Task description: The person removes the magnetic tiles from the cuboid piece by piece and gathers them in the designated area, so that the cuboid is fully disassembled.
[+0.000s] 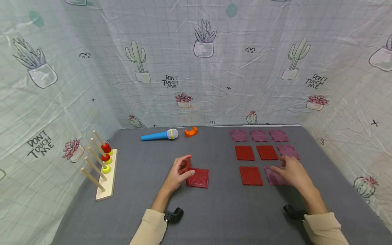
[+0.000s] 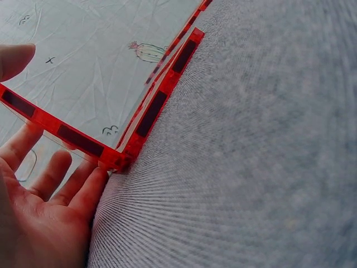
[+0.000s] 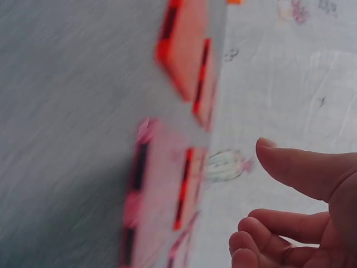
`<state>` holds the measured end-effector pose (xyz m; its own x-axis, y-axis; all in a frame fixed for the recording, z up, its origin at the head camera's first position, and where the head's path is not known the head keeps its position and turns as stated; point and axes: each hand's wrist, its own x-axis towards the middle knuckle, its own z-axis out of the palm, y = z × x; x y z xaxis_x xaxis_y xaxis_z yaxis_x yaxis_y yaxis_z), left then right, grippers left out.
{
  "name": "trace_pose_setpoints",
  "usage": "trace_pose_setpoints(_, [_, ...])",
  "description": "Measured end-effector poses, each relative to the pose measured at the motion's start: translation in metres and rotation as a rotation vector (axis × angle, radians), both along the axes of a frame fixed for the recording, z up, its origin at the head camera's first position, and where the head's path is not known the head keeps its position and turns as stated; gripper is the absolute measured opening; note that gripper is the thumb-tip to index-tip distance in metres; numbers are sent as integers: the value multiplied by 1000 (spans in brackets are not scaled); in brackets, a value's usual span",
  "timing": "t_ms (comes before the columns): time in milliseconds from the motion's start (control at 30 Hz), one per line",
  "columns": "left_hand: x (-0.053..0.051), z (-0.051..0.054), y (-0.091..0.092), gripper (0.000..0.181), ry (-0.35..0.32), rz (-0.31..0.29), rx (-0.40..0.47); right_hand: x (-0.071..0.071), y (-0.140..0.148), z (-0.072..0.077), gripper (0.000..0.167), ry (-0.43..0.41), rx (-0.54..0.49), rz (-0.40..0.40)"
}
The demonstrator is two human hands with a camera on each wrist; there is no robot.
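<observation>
My left hand [image 1: 176,174] holds a red magnetic tile [image 1: 188,165] upright along the left edge of another red magnetic tile [image 1: 200,178], which lies flat on the table. In the left wrist view, the thumb is on one side of the upright tile [image 2: 81,142] and the fingers are on the other; the two tiles meet at a corner. My right hand [image 1: 294,172] hovers over a pink magnetic tile [image 1: 273,176] at the near right of the tile group. The right wrist view shows its thumb extended, its fingers loosely bent and nothing held.
Several more red tiles [image 1: 251,176] and pink tiles [image 1: 258,136] lie in rows at the right. A blue toy microphone [image 1: 156,136] and an orange piece [image 1: 191,132] are at the back. A wooden peg board [image 1: 105,194] with red and yellow rings stands left. Patterned cloth [image 1: 226,75] surrounds the table.
</observation>
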<state>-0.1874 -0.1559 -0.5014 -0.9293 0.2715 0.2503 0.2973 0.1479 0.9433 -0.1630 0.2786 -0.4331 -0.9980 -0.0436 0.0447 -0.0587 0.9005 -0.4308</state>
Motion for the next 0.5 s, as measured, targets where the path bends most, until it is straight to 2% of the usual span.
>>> trace_pose_setpoints(200, [-8, -16, -3, 61, 25, 9, 11, -5, -30, 16, 67, 44, -42, 20])
trace_pose_setpoints(233, [-6, -12, -3, 61, 22, 8, 13, -6, -35, 18, 67, 49, -51, 25])
trace_pose_setpoints(433, [-5, -9, -2, 60, 6, 15, 0, -15, -66, 24, 69, 77, -111, 64])
trace_pose_setpoints(467, [-6, -12, -2, 59, 4, 19, -6, -16, -70, 23, 68, 80, -121, 71])
trace_pose_setpoints(500, [-4, -8, -1, 58, 1, 19, -11, -17, -75, 22, 68, 84, -130, 79])
